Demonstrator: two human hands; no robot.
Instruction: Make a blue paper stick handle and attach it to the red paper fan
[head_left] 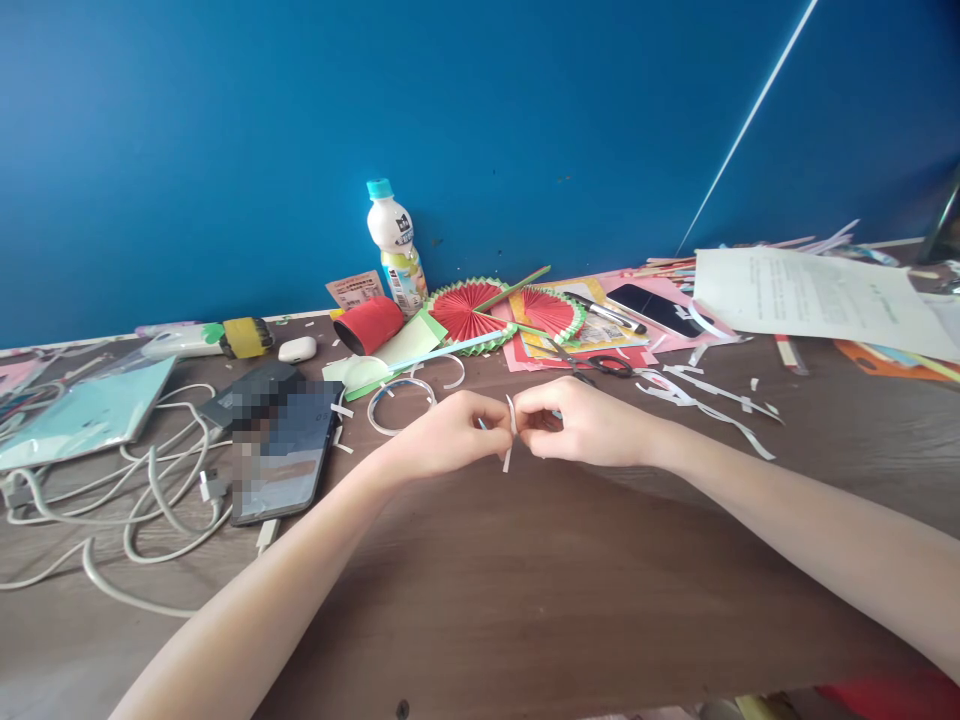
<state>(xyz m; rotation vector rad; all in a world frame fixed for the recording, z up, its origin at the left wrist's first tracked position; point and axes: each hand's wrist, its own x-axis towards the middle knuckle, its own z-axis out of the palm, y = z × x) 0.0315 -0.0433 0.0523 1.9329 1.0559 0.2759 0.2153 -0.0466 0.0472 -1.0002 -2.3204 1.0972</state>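
Between my two hands is a short, narrow white strip point(508, 458), its lower end hanging below the fingertips. My left hand point(457, 432) pinches it from the left, thumb against fingers. From the other side my right hand point(574, 422) closes its fingertips on the same strip, so the hands almost meet. Just left of my left hand lies a white ring of tape or paper point(373, 408) on the table. Beyond the hands are red pleated paper fans point(469, 310) with green edges. A pair of scissors point(611, 367) rests behind my right hand.
A bottle point(391, 235) stands against the blue wall. At left are a phone point(289, 470), a power bank point(247, 393) and looped white cables point(161, 520). White paper scraps point(705, 385), another phone point(660, 308) and a printed sheet point(810, 295) lie at right.
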